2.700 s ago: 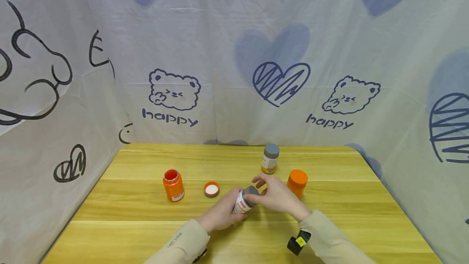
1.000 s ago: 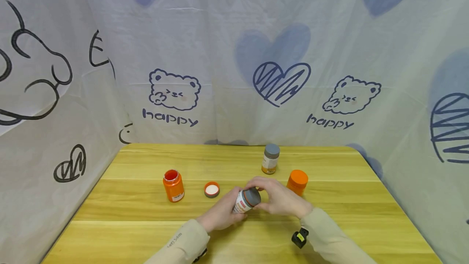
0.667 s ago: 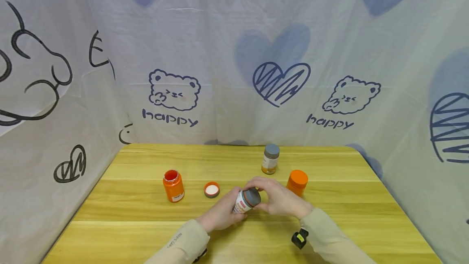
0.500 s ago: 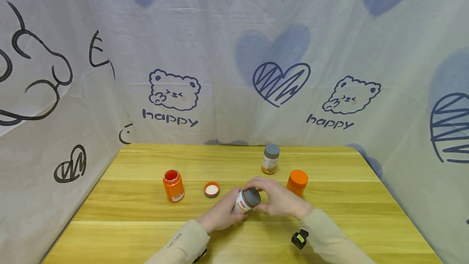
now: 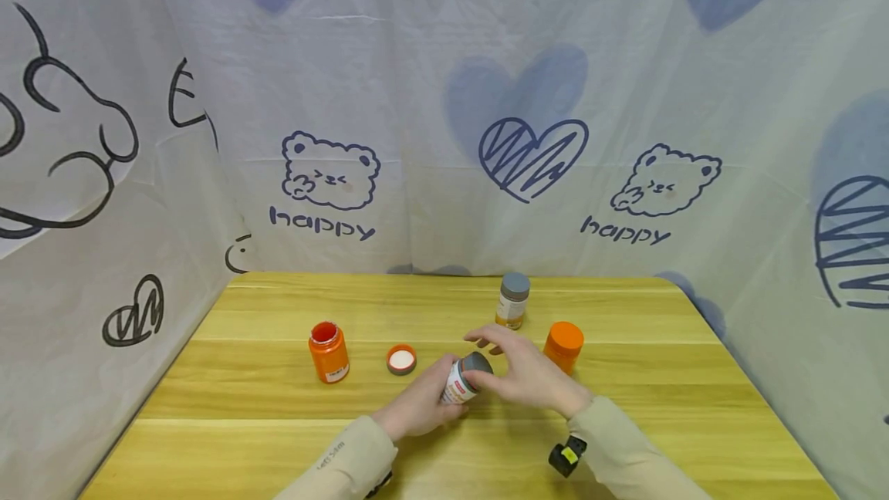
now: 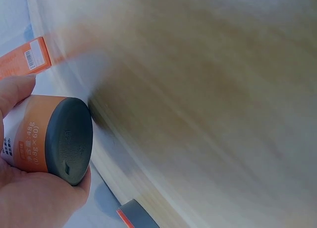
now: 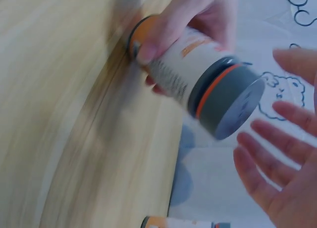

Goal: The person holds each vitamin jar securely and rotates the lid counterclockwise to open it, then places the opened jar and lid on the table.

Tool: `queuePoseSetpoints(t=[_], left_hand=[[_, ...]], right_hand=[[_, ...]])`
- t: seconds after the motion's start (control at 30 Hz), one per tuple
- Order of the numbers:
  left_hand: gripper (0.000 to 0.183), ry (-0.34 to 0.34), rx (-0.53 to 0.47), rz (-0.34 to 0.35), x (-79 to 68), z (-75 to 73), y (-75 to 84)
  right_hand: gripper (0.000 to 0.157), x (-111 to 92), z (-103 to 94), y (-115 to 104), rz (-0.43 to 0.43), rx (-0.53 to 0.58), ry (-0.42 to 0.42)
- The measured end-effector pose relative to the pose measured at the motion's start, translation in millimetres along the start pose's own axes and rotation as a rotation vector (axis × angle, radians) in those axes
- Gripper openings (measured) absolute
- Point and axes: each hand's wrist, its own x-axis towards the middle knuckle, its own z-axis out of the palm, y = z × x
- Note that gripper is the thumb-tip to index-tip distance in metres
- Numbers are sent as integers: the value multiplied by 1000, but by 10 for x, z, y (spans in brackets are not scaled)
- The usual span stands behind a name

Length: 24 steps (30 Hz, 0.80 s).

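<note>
My left hand grips a white-and-orange labelled supplement bottle, tilted above the table with its grey cap towards the right. In the right wrist view, an orange ring shows beneath the cap. The bottle's dark base faces the left wrist camera. Beside the cap is my right hand, fingers spread and apart from it in the right wrist view; in the head view its thumb overlaps the cap.
Left on the wooden table stands an uncapped orange bottle. A loose cap lies inside-up near my left hand. Behind my right hand stand a grey-capped bottle and an orange-lidded bottle.
Half a second ago my right fingers were curled round the cap; now they have come off and spread, the hand turned back. My left hand and the bottle have barely moved.
</note>
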Motion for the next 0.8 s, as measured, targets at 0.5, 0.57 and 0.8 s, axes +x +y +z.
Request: queuePoseSetpoints(t=[0.5,0.57,0.8], left_hand=[[53,-11,-9,-13,8,-6,-21],[52,-13,-13,-14,10,-3,-26],[50,-6,-12,21,3,1,-30]], right_hand=[[35,99,-35,-206,277,29,147],[35,102,-27,-206,319,9,130],[43,97,9,-204,435,-47,24]])
